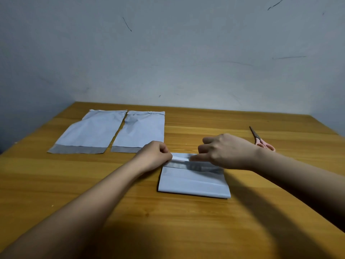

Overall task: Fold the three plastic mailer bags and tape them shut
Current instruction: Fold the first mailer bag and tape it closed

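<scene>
- The folded pale grey-white plastic mailer bag (194, 182) lies flat on the wooden bench (186, 230), near the middle and just before the person; its grey adhesive flap band (196, 166) runs along the far edge, under both hands
- The left hand (155, 156) sits at the bag's far left corner with fingers (164, 147) curled tight, pinching the end of a narrow white release strip (180, 157); the strip lies across the flap band toward the right hand
- The right hand (224, 152) hovers low over the flap with its fingers (200, 157) bent and blurred; they seem to touch or pinch the strip's other end, but I cannot tell whether they truly grip it
- Two more flat pale plastic mailer bags (89, 131) (141, 131) lie side by side, unfolded, at the far left of the bench, grey flaps toward the person; so by my judgement one bag of three is in hand and two remain
- Pink-handled metal scissors (261, 141) rest well apart on the right, just behind the right wrist
- Handling, as I judge it: the film is light, thin, limp and slippery, so it will slide on the smooth wood and spring back from a fold unless pressed; the strip is flimsy and best taken at its very end, with the other hand holding the bag flat near the flap; the exposed glue would snag on stray film
</scene>
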{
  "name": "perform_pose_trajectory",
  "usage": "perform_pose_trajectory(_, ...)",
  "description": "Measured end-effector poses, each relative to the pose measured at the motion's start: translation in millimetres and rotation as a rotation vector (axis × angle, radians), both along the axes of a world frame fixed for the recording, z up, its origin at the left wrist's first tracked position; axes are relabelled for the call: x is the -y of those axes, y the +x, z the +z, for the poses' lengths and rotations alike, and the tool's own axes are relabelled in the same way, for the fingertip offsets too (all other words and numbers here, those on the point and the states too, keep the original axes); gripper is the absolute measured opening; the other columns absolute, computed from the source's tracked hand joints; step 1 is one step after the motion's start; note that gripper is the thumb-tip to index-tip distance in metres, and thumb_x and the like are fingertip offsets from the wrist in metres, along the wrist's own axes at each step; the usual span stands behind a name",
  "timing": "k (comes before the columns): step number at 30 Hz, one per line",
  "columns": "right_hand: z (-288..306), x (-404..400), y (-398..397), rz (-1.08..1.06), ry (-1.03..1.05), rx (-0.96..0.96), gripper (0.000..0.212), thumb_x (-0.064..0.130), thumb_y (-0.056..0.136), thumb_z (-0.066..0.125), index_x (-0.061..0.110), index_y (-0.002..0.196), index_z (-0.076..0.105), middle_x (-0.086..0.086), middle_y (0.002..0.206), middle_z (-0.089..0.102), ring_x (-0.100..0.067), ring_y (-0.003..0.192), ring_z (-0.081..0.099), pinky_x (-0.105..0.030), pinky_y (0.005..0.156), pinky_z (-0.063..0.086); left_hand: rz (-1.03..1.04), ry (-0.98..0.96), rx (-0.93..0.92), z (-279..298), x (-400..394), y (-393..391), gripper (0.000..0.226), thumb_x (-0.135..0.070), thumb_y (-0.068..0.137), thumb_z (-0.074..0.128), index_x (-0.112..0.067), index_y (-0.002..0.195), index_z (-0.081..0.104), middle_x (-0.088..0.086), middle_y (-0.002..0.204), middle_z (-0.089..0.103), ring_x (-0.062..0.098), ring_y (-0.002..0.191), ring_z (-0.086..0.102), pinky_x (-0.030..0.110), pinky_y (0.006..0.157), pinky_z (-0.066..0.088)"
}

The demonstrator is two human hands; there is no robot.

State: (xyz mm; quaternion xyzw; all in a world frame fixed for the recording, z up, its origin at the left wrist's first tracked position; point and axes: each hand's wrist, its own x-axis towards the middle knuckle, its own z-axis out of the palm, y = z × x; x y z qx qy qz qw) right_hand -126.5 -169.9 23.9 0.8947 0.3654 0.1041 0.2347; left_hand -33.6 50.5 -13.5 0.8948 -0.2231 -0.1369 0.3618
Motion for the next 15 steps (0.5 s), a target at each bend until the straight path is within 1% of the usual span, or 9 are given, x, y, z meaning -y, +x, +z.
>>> perform_pose_trajectory(3, -4.8, -1.9, 3.6, 0.010, -0.011, -0.011, 0.042, 0.007, 0.082, 0.067, 0.020, 0.122, 0.061, 0.000, 0.080, 0.063, -0.021, 0.069, 0.056, -0.033, 0.044, 0.047, -0.031, 0.060, -0.016, 1.0, -1.0, 1.1, 0.015, -0.025, 0.078, 0.061, -0.020, 0.066, 0.069, -0.011, 0.076, 0.070, 0.012, 0.087, 0.063, 0.037, 0.087, 0.051)
perform_pose_trajectory(5, -8.2, -5.5, 4.2, 0.002, -0.019, -0.039, 0.038, 0.009, 0.086, 0.060, 0.022, 0.122, 0.061, 0.001, 0.081, 0.063, -0.022, 0.071, 0.057, -0.034, 0.045, 0.048, -0.040, 0.086, -0.021, 0.8, -0.5, 1.3, 0.015, -0.024, 0.078, 0.060, -0.020, 0.067, 0.070, -0.012, 0.074, 0.071, 0.012, 0.088, 0.063, 0.036, 0.086, 0.050)
perform_pose_trajectory(7, -10.3, -8.2, 4.3, -0.023, -0.010, -0.084, 0.038, 0.011, 0.090, 0.050, 0.022, 0.126, 0.058, 0.000, 0.088, 0.064, -0.023, 0.078, 0.058, -0.037, 0.051, 0.050, -0.038, 0.091, -0.024, -0.1, 0.2, 2.6, 0.015, -0.023, 0.078, 0.060, -0.019, 0.068, 0.070, -0.012, 0.072, 0.071, 0.011, 0.087, 0.062, 0.033, 0.082, 0.049)
perform_pose_trajectory(9, -11.9, -9.7, 4.6, -0.044, 0.006, -0.108, 0.041, 0.011, 0.093, 0.043, 0.024, 0.131, 0.053, 0.000, 0.094, 0.065, -0.025, 0.084, 0.058, -0.037, 0.056, 0.049, -0.039, 0.094, -0.026, -1.4, 0.6, 3.6, 0.015, -0.023, 0.078, 0.061, -0.018, 0.068, 0.071, -0.012, 0.072, 0.071, 0.009, 0.085, 0.061, 0.030, 0.077, 0.047)
perform_pose_trajectory(12, -14.0, -11.7, 5.2, -0.102, 0.010, -0.156, 0.047, 0.011, 0.097, 0.041, 0.026, 0.141, 0.042, -0.001, 0.103, 0.065, -0.024, 0.093, 0.055, -0.037, 0.061, 0.044, -0.039, 0.086, -0.034, -3.4, 0.1, 5.7, 0.015, -0.023, 0.077, 0.061, -0.018, 0.068, 0.072, -0.012, 0.073, 0.071, 0.008, 0.086, 0.061, 0.031, 0.081, 0.048)
perform_pose_trajectory(15, -14.3, -12.8, 4.9, -0.146, 0.034, -0.171, 0.049, 0.011, 0.098, 0.041, 0.028, 0.144, 0.038, -0.002, 0.101, 0.066, -0.023, 0.094, 0.052, -0.035, 0.058, 0.037, -0.032, 0.082, -0.024, -5.5, -0.7, 6.5, 0.014, -0.024, 0.077, 0.064, -0.018, 0.066, 0.071, -0.011, 0.073, 0.069, 0.009, 0.084, 0.060, 0.033, 0.079, 0.049)
